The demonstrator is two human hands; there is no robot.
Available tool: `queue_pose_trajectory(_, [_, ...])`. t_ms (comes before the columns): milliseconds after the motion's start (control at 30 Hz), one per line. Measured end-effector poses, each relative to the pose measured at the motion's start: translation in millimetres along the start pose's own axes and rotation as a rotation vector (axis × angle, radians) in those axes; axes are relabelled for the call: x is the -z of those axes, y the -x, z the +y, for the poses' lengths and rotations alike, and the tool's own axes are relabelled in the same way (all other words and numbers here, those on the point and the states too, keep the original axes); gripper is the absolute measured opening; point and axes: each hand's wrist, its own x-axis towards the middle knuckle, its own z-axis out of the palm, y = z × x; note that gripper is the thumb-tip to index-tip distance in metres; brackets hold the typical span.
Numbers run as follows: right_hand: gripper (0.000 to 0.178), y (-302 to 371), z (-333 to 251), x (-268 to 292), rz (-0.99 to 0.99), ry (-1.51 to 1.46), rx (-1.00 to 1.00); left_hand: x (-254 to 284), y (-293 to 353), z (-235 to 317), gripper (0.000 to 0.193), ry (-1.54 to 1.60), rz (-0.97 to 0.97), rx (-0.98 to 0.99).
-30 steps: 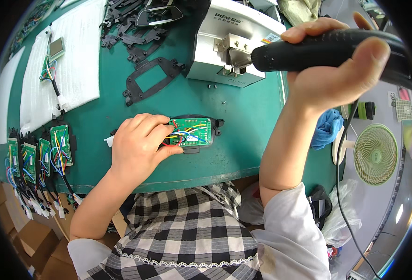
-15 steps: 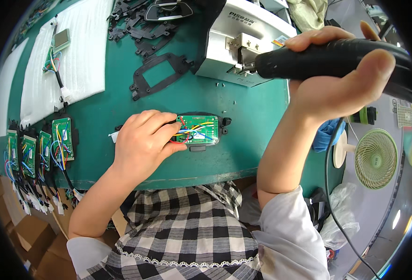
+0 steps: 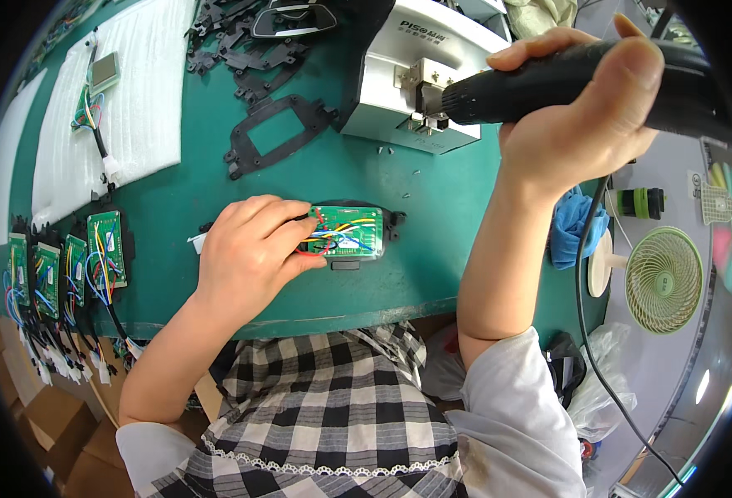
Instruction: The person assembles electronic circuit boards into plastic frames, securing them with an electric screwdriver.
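Note:
My left hand [image 3: 254, 253] is closed on the left end of a green circuit board [image 3: 357, 231] set in a black frame. Yellow, blue, red and black wires cross the board by my fingertips. My right hand [image 3: 577, 116] is wrapped round a black corded electric screwdriver [image 3: 540, 83], held sideways. The screwdriver's tip is at the metal pick-up bracket on the front of a silver screw feeder [image 3: 399, 62]; whether a screw sits on the bit is too small to tell.
Several wired circuit boards [image 3: 107, 249] line the table's left edge. White foam [image 3: 146, 108] holds a small display. Black plastic frames [image 3: 274, 137] lie at the back, and loose screws [image 3: 386, 151] near the feeder. A cable [image 3: 586, 332], blue cloth [image 3: 577, 232] and green fan [image 3: 664, 274] are at right.
My right hand and the screwdriver have shifted slightly left and up, with the tip still at the feeder. My left hand stays on the circuit board. The whole view has slid a little.

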Motion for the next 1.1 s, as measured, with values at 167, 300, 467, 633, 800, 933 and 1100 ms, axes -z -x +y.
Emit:
queue_pose_trajectory(167, [0.082,5,2,16,-0.084,-0.119,-0.081,-2,-2,0,0.036,0.021,0.011,-0.025])
queue_pose_trajectory(300, [0.081,4,-3,9,-0.089,-0.090,-0.084,-1,-1,-1,0.039,0.031,0.003,-0.006])
queue_pose_trajectory(467, [0.078,21,-13,-3,-0.189,-0.210,-0.304,-2,-2,-1,0.040,0.039,0.009,-0.019])
queue_pose_trajectory(633, [0.078,43,-52,-47,-0.124,-0.197,-0.381,-3,0,-1,0.040,0.040,0.031,-0.014])
queue_pose_trajectory(800, [0.054,60,-33,-53,-0.140,-0.453,-0.387,-1,-1,0,0.037,0.020,0.038,-0.030])
queue_pose_trajectory(933, [0.042,64,-26,-51,-0.149,-0.602,-0.390,0,-2,0,0.036,0.036,0.027,-0.030])
queue_pose_trajectory(1100, [0.075,70,-21,-48,-0.298,-0.311,-0.285,0,-2,-1,0.037,0.040,0.018,-0.032])
